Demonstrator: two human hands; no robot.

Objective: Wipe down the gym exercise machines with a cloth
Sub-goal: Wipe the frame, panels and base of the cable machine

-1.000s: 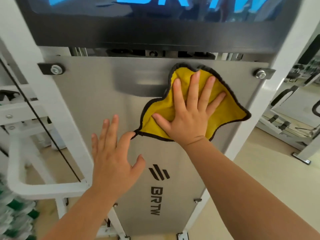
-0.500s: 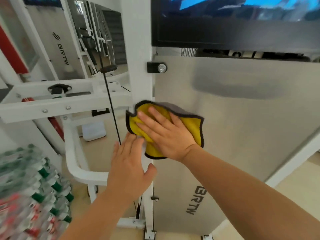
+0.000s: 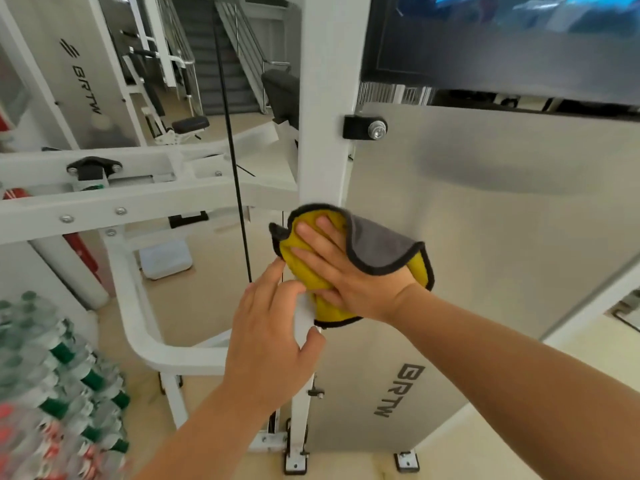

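Note:
A yellow cloth [image 3: 306, 271] with a grey back and black edging lies against the white upright post [image 3: 325, 98] of a gym machine. My right hand [image 3: 346, 275] presses it flat there with straight fingers, and a grey flap of the cloth falls over the back of that hand. Just below, my left hand [image 3: 270, 334] holds the same post, thumb on its right side and fingers on its left. To the right of the post is the machine's brushed steel panel [image 3: 485, 244] marked BRTW.
A dark screen panel [image 3: 485, 46] hangs above the steel panel. A black cable [image 3: 230, 133] runs down left of the post. White frame bars [image 3: 138, 199] and a curved tube [image 3: 138, 323] extend left. Packs of water bottles [image 3: 52, 375] sit at lower left. Other machines stand behind.
My right hand slid the cloth from the top of the steel panel down and left onto the white post. My left hand left the panel and took hold of the post.

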